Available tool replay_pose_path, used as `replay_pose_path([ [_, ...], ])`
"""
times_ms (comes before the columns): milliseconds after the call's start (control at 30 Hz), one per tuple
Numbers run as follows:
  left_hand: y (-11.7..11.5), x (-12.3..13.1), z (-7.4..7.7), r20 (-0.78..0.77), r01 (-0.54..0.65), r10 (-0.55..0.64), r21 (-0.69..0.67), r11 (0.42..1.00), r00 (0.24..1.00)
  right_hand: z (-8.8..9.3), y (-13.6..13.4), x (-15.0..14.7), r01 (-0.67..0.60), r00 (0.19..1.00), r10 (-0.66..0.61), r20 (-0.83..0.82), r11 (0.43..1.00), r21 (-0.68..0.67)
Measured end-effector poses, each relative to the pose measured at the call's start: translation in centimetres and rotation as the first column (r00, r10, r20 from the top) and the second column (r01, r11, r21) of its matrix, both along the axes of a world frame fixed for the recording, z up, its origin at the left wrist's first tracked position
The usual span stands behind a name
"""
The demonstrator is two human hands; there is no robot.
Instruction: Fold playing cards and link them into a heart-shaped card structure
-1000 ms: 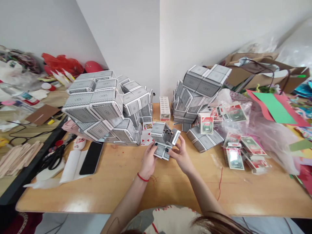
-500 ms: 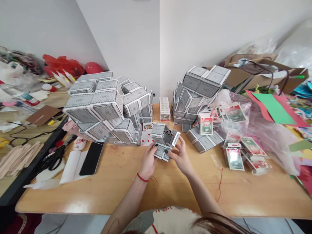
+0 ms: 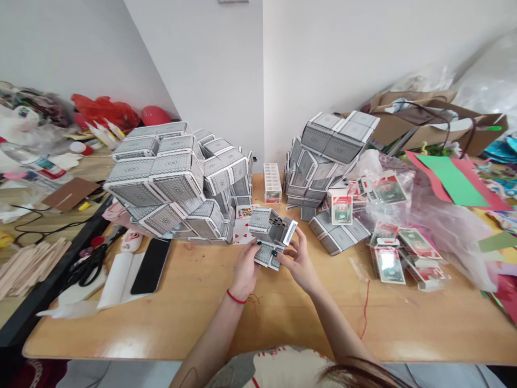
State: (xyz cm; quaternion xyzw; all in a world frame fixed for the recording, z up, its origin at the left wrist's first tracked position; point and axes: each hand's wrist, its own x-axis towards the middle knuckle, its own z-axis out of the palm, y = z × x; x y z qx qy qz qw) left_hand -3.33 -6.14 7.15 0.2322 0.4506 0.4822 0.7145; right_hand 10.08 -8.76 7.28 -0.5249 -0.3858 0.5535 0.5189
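Between my hands is a partly formed box of folded playing cards (image 3: pixel 262 219), grey patterned backs outward and one side open, showing black pips within. My left hand (image 3: pixel 245 269) grips its lower left edge, thumb on the near flap. My right hand (image 3: pixel 299 264) holds the near right side, thumb pressing the flap and fingers behind the raised right flap. Just behind the box, loose face-up playing cards (image 3: pixel 241 233) with red hearts lie on the table. A joined pair of card boxes (image 3: pixel 338 233) rests to the right of my right hand.
Stacked card-box structures stand at left (image 3: pixel 173 172) and right (image 3: pixel 323 156). A wrapped pack of decks (image 3: pixel 272 183) stands between them. Card cases (image 3: pixel 390 264) and plastic bags lie right. A black phone (image 3: pixel 151 266), white paper and scissors (image 3: pixel 91 264) lie left.
The view has shifted very slightly. Both hands keep the same hold on the card box, with hardly any movement.
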Motion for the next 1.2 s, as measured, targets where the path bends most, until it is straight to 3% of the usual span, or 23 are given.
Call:
replay_pose_path([
  [233, 0.0, 0.1, -0.3, -0.042, -0.009, 0.011, 0.031, 0.999, 0.999, 0.2, 0.2, 0.0, -0.002, 0.999, 0.002, -0.035, 1.0, -0.012],
  [533, 0.3, 0.1, -1.3, -0.239, -0.059, 0.09, 0.137, 0.989, 0.967, 1.1, -0.1, -0.2, -0.037, 0.988, 0.028, -0.154, 0.998, -0.055],
  [900, 0.3, 0.3, -1.2, -0.187, -0.036, 0.063, 0.146, 0.989, 0.98, 0.9, 0.1, -0.3, -0.019, 0.982, 0.0, -0.19, 0.995, -0.093],
  [1200, 0.3, 0.2, -1.1, -0.244, 0.011, 0.032, 0.174, 0.985, 0.969, 1.3, 0.2, -0.2, -0.024, 0.987, 0.007, -0.16, 0.994, -0.108],
])
